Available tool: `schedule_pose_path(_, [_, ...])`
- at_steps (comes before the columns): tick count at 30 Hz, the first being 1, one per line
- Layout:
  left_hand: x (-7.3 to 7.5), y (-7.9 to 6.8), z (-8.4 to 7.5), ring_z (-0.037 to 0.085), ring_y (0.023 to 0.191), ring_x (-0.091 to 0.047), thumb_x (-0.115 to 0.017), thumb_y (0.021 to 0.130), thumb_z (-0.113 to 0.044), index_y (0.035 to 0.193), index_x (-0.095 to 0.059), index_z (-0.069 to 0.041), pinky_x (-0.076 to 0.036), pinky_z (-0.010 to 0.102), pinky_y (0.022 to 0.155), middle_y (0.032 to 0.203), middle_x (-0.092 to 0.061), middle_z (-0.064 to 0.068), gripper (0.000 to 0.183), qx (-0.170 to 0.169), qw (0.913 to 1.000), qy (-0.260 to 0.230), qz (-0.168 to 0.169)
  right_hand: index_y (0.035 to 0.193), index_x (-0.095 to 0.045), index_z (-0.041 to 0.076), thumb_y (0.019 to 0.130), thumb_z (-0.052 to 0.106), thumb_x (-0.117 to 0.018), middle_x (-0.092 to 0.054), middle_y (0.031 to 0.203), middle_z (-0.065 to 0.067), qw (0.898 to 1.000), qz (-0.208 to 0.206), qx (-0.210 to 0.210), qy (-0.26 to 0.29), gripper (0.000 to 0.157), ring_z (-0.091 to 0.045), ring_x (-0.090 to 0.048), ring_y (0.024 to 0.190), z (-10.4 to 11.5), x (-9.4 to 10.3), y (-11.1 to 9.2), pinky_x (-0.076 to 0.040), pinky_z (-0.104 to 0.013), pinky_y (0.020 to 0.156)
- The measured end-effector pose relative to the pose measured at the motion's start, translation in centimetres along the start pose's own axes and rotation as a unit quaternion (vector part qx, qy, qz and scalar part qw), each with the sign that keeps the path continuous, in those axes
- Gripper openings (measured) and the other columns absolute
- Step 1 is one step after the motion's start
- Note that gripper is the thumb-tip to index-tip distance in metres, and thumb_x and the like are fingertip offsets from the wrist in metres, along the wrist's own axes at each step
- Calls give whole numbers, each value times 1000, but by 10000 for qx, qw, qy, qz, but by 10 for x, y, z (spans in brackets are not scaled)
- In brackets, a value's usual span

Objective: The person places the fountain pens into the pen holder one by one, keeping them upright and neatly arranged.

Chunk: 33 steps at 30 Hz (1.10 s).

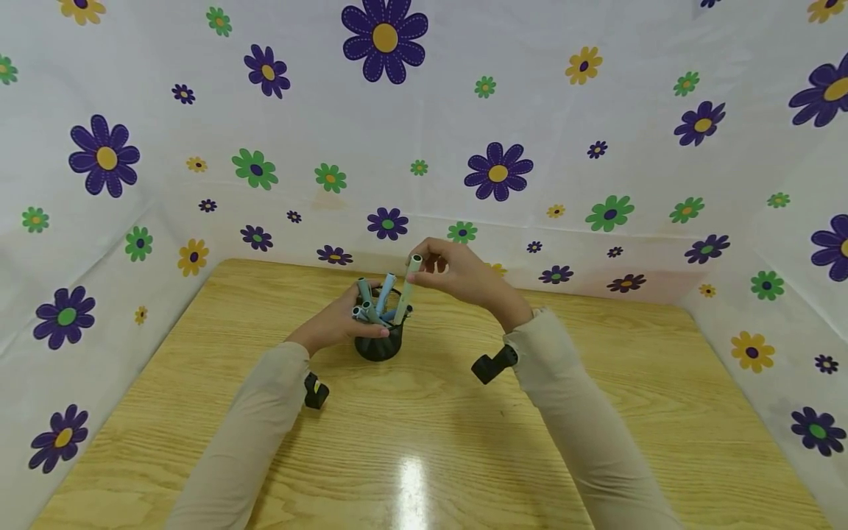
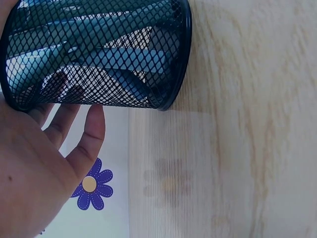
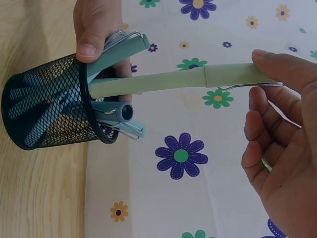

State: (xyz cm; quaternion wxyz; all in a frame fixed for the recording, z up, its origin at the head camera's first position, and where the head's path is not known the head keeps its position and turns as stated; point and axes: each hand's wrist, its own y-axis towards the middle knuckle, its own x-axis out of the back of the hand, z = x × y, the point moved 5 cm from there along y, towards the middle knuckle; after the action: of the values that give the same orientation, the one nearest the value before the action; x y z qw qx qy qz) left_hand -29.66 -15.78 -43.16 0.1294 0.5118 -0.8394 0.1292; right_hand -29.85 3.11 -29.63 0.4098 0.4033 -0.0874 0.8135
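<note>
A black mesh pen cup point(image 1: 378, 347) stands on the table, filled with several pens in blue and green tones. My left hand point(image 1: 334, 321) grips the cup near its rim, thumb on the near side; in the left wrist view the fingers point(image 2: 91, 131) reach around the mesh wall. My right hand point(image 1: 457, 274) pinches a pale green pen point(image 3: 163, 83) near its capped end, between thumb and fingers. The pen leans up out of the cup, its lower end at the rim. Beside it, a darker green pen point(image 3: 119, 57) and a blue pen point(image 3: 115, 111) with metal clips stick out.
The cup is toward the back of a light wood-grain table point(image 1: 424, 427). White cloth walls point(image 1: 424, 110) printed with purple, green and yellow flowers rise behind and on both sides. Black camera mounts point(image 1: 493, 364) sit at the wrists, below beige sleeves point(image 1: 583, 419).
</note>
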Motion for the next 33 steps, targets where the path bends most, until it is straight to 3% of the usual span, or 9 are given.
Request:
schedule_pose_path(8, [-1, 1, -2, 32, 126, -48, -77, 83, -21, 152, -19, -15, -36, 50, 108, 143, -42, 15, 90, -47, 9998, -210, 38, 113, -61, 7, 93, 22, -66, -60, 92, -6, 10000, 44, -35, 24, 26, -19, -52, 84, -1, -4, 3, -43, -29, 76])
schedule_pose_path(33, [-1, -1, 0, 32, 128, -46, -77, 83, -27, 152, -19, -19, -36, 51, 109, 141, -42, 15, 90, 35, 9999, -80, 52, 112, -61, 5, 92, 20, -66, -55, 84, -4, 9987, 370, -240, 236, 26, -17, -46, 72, -18, -27, 6, -39, -27, 63])
